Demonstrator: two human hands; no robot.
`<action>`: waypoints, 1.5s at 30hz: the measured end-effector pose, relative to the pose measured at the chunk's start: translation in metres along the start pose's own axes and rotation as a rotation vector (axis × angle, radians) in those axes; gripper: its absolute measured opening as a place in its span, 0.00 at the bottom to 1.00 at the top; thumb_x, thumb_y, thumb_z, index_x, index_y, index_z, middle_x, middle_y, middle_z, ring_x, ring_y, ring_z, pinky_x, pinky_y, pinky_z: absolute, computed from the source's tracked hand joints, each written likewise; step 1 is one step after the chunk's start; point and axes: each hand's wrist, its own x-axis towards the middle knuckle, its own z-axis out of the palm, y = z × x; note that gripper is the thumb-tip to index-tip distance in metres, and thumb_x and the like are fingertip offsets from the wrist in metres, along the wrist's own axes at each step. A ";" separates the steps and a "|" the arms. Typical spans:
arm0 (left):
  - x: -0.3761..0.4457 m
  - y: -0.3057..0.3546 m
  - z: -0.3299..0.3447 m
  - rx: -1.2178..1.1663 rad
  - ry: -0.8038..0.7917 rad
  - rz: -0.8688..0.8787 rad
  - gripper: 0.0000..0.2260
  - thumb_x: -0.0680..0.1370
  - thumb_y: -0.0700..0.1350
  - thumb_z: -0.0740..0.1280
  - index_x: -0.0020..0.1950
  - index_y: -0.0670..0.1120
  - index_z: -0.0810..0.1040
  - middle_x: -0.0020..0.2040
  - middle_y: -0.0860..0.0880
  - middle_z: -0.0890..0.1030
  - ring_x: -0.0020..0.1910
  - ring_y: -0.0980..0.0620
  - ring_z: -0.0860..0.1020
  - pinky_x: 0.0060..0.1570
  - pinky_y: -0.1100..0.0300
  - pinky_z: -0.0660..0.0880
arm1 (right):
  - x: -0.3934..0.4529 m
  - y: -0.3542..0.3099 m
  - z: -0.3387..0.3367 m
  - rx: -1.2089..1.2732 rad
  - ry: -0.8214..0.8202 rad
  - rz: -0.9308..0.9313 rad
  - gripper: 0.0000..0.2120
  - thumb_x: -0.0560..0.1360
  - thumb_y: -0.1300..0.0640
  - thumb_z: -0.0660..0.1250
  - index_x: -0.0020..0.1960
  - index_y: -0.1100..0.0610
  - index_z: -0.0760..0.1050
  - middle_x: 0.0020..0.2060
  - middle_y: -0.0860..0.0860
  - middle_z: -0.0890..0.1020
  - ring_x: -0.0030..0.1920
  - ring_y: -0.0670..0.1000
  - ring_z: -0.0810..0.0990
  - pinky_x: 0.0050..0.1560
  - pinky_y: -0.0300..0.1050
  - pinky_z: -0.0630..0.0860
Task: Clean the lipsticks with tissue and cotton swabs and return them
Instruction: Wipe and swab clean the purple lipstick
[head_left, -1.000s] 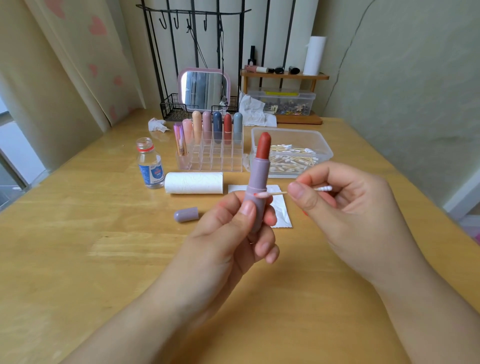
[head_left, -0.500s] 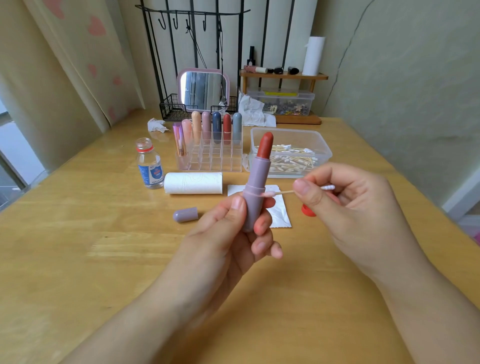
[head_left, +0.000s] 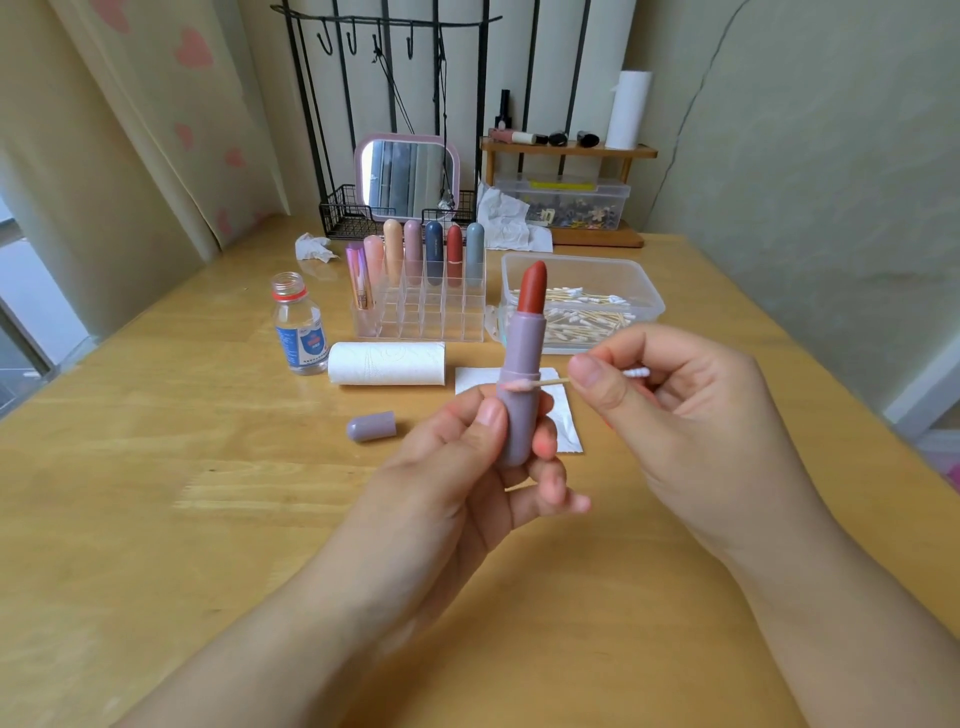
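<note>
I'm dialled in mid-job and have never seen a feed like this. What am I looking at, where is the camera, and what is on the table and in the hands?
There is no machine here: these are a person's two bare hands, filmed by one wide-angle camera worn on the head, looking forward and down.

The left hand grips an open purple lipstick upright, its red stick wound out. The right hand pinches a cotton swab, whose pink-stained tip touches the lipstick's collar.

On the wooden table lie the lipstick's purple cap, a tissue roll on its side, a flat tissue sheet, a small uncapped bottle, a clear organizer holding other lipsticks, and a clear tub of cotton swabs. A mirror stands behind.
</note>
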 end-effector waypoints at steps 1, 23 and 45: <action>0.000 0.000 0.001 0.013 0.028 -0.001 0.10 0.77 0.45 0.64 0.48 0.41 0.82 0.37 0.46 0.76 0.31 0.50 0.75 0.41 0.54 0.78 | 0.000 0.000 0.002 0.019 -0.023 0.006 0.12 0.67 0.43 0.69 0.36 0.51 0.76 0.28 0.71 0.67 0.26 0.63 0.68 0.27 0.52 0.68; -0.001 0.005 0.001 -0.058 -0.033 -0.010 0.08 0.75 0.39 0.66 0.52 0.42 0.70 0.34 0.49 0.69 0.28 0.54 0.69 0.40 0.56 0.75 | 0.000 0.004 -0.006 -0.031 0.065 0.032 0.13 0.65 0.41 0.67 0.35 0.51 0.77 0.30 0.71 0.67 0.29 0.55 0.65 0.29 0.45 0.63; 0.001 0.003 -0.005 -0.102 -0.106 -0.071 0.12 0.77 0.48 0.67 0.52 0.39 0.79 0.36 0.47 0.73 0.29 0.54 0.71 0.41 0.54 0.77 | 0.002 0.000 0.002 0.082 -0.004 0.018 0.07 0.70 0.51 0.69 0.34 0.50 0.77 0.24 0.49 0.63 0.28 0.47 0.60 0.28 0.37 0.60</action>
